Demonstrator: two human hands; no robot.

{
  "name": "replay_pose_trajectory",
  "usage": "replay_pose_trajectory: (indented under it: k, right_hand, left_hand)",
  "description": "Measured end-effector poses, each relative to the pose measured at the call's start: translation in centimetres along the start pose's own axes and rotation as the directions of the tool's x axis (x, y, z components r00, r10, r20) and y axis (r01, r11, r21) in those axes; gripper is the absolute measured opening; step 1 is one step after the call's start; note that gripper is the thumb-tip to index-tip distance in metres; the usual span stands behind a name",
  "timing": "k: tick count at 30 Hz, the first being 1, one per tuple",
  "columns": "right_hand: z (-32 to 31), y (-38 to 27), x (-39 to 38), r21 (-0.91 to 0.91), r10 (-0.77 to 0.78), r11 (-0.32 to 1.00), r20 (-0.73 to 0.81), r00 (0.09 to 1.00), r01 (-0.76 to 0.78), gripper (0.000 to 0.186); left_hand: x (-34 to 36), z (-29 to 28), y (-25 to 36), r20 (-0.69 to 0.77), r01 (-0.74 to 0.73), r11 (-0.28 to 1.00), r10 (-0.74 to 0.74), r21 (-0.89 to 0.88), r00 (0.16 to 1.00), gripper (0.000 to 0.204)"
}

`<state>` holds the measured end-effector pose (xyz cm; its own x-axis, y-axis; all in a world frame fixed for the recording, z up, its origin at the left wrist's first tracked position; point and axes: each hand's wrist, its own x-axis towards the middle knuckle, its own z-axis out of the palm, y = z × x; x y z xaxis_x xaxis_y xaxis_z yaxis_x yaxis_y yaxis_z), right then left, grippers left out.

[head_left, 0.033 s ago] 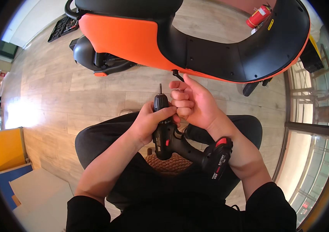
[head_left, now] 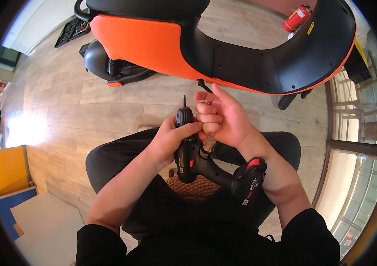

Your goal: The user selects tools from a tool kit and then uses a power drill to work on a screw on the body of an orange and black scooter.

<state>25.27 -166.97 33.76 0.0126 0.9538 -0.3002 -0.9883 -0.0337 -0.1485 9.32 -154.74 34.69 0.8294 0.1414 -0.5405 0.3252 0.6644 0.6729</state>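
My left hand (head_left: 173, 138) is wrapped round the front of a black cordless drill (head_left: 185, 162), just behind its chuck. A slim bit points away from me, toward the scooter. The drill's grip and battery slant down to the right, with the battery by my right forearm. My right hand (head_left: 224, 117) is beside the chuck with its fingers curled in and its thumb side up; what they hold, if anything, is hidden. Just beyond its fingertips, a small black lever-like part (head_left: 203, 85) sticks out under the orange and black scooter (head_left: 139, 42).
A dark open tool case (head_left: 72, 32) lies on the wooden floor at far left. A red fire extinguisher (head_left: 296, 18) is at far right. Yellow and blue panels with a pale box (head_left: 49, 217) are at lower left. Glazed framing runs along the right. A brown woven seat (head_left: 193, 187) shows under me.
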Motion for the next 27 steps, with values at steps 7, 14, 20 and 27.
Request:
replay_pose_trajectory:
  k: [7,14,20,27]
  right_hand:
    - [2.7,-2.1,-1.8,-0.642,-0.183,0.767,-0.219,0.959,0.000,0.052]
    - [12.0,2.8,-9.8,-0.544,-0.360,-0.824,0.290,0.887,-0.157,0.085]
    - [2.6,5.8,-4.7,-0.287,-0.249,-0.945,0.329,0.911,-0.155,0.079]
    - [1.6,7.7,-4.2,-0.451,-0.297,-0.881,0.287,0.911,-0.145,0.082]
  left_hand:
    - [-0.6,0.0,1.1,-0.036,-0.023,0.999,0.022,-0.040,0.999,0.018]
    - [-0.2,-0.2,1.4,-0.274,-0.046,0.993,0.016,-0.105,0.962,0.020]
    - [0.3,1.1,1.5,-0.404,-0.077,0.975,-0.013,-0.206,0.915,0.021]
    - [0.3,0.0,0.8,-0.440,-0.099,0.974,-0.001,-0.205,0.898,0.019]
